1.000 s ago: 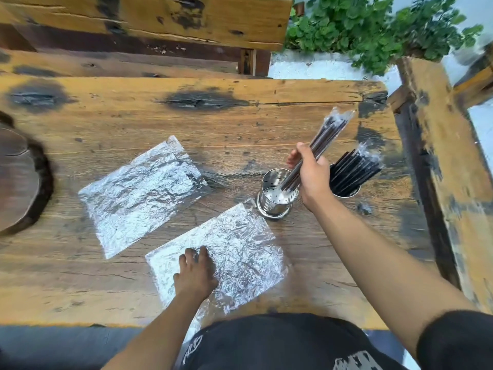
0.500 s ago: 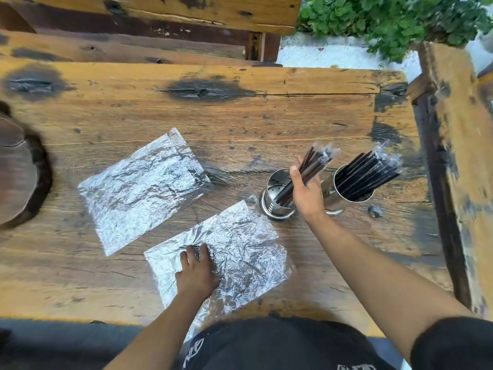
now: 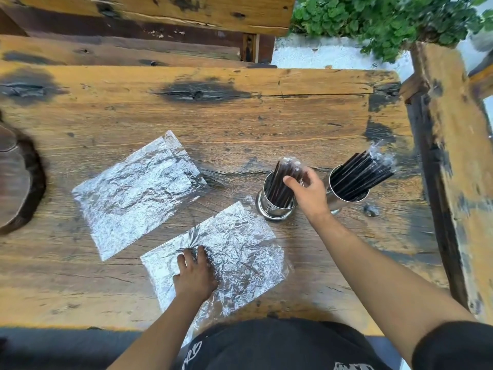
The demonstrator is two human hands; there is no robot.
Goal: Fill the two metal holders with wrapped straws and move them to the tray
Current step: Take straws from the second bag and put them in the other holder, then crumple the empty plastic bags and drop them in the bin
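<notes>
Now my right hand (image 3: 306,193) sits over the nearer metal holder (image 3: 276,206), fingers loosely curled on the tops of the wrapped straws (image 3: 284,182) standing in it; I can't tell whether I'm pinching them or only touching. The second holder (image 3: 346,194) stands just beside it at three o'clock, packed with straws (image 3: 362,173) that lean out toward two o'clock. My left hand (image 3: 194,273) lies knuckles up, fingers bent, pressing on the near foil sheet (image 3: 240,252) at seven o'clock from the holders; another foil sheet (image 3: 138,190) lies at nine o'clock on the counter (image 3: 266,124).

What worries me is the bundle under my right hand: it stands tilted, and if I let go carelessly the slick wrappers could fan out and spill over the rim. My wrist is close to the full holder, so a clumsy pull-back might knock it, and its leaning load looks top-heavy. The dark wooden tray (image 3: 16,180), I judge, is at the counter's nine o'clock edge, well apart, so carrying either holder there risks tipping straws out.
</notes>
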